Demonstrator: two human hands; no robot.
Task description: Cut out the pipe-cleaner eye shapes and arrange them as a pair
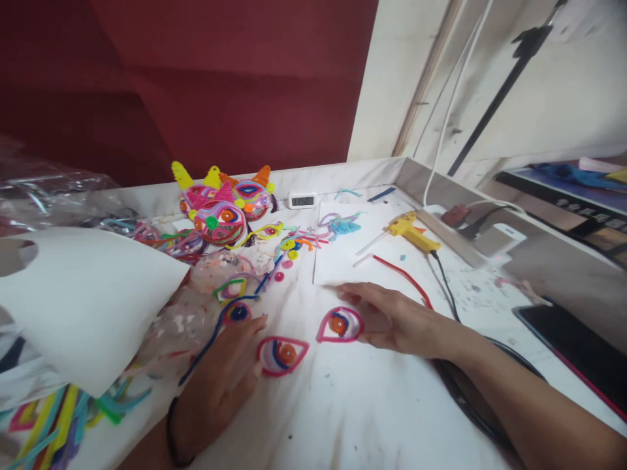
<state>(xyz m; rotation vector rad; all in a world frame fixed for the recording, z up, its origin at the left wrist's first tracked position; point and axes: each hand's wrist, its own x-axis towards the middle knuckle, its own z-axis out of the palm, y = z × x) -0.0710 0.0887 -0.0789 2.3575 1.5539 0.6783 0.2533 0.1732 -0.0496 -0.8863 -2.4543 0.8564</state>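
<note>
Two pink pipe-cleaner eye shapes lie on the white table (343, 411). My left hand (223, 372) rests flat with fingers spread, its tips touching the nearer eye (281, 354) with an orange centre. My right hand (386, 316) lies open beside the farther eye (339, 324), fingers stretched along its right edge. A blue pipe cleaner (220, 326) runs under my left hand. A third small eye (238, 313) sits just above my left fingers.
A colourful pipe-cleaner mask (225, 205) stands at the back. A yellow glue gun (414, 232) lies on white paper (343, 258) beside a red pipe cleaner (406, 277). Also here: small clock (302, 200), white card (83, 300), loose pipe cleaners (59, 421), dark phone (573, 346).
</note>
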